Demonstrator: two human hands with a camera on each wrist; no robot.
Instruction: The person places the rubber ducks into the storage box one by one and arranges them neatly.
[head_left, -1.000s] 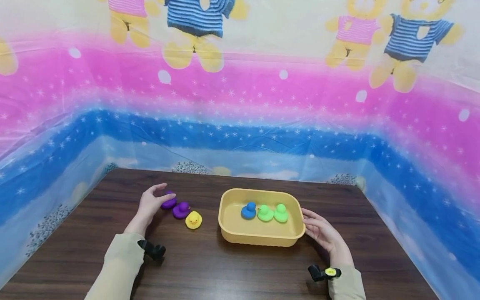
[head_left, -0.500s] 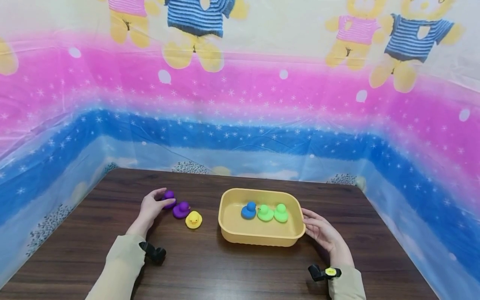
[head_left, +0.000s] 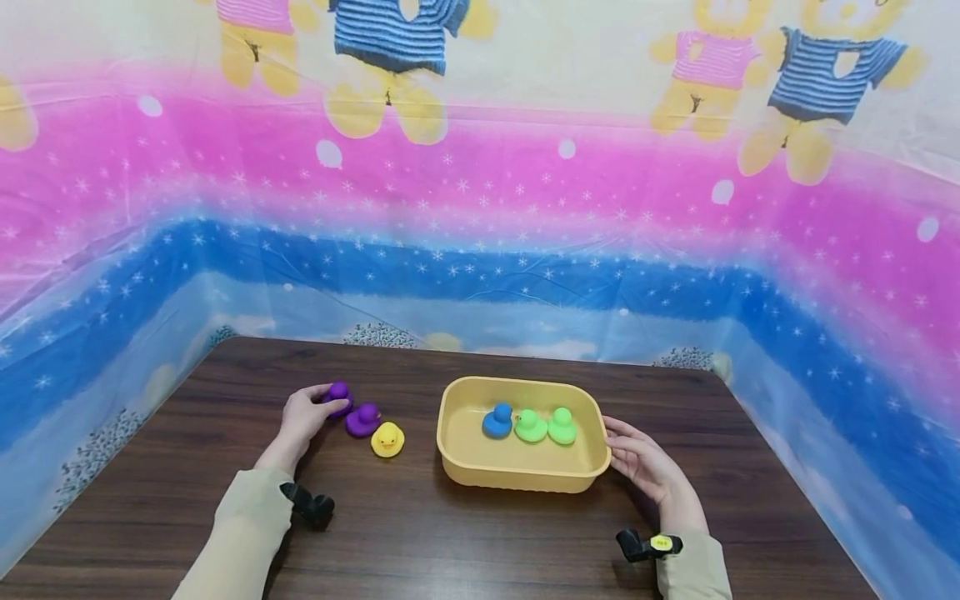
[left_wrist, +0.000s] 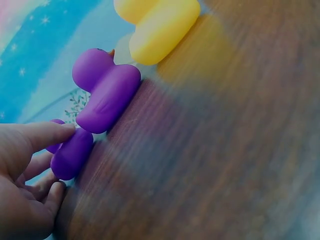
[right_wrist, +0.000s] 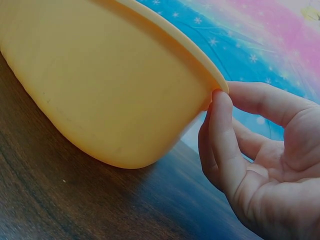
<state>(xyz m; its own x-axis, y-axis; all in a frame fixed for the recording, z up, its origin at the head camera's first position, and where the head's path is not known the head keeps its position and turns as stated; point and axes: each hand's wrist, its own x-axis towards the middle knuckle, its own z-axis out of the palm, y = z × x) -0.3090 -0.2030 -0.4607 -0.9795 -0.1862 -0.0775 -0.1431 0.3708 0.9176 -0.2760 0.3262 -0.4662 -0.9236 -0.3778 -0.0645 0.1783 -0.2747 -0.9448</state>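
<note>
In the head view my left hand (head_left: 302, 417) holds a purple rubber duck (head_left: 341, 398) between thumb and fingers on the dark table. The left wrist view shows the thumb (left_wrist: 52, 135) over this duck (left_wrist: 72, 155), with fingers behind and under it. A second purple duck (head_left: 363, 421) sits right beside it, then a yellow duck (head_left: 387, 440). My right hand (head_left: 648, 467) holds the right end of a yellow plastic basin (head_left: 517, 481), fingertips at its rim in the right wrist view. Inside the basin are a blue duck (head_left: 497, 422) and two green ducks (head_left: 531, 426).
The brown wooden table (head_left: 420, 550) carries the basin and the loose ducks. A printed cloth (head_left: 480, 275) with bears and snowflakes surrounds its back and sides. Each wrist wears a black camera mount (head_left: 309, 506).
My left hand has moved slightly right and down, and its fingers have closed in around the far purple duck. The right hand and the basin stay where they were.
</note>
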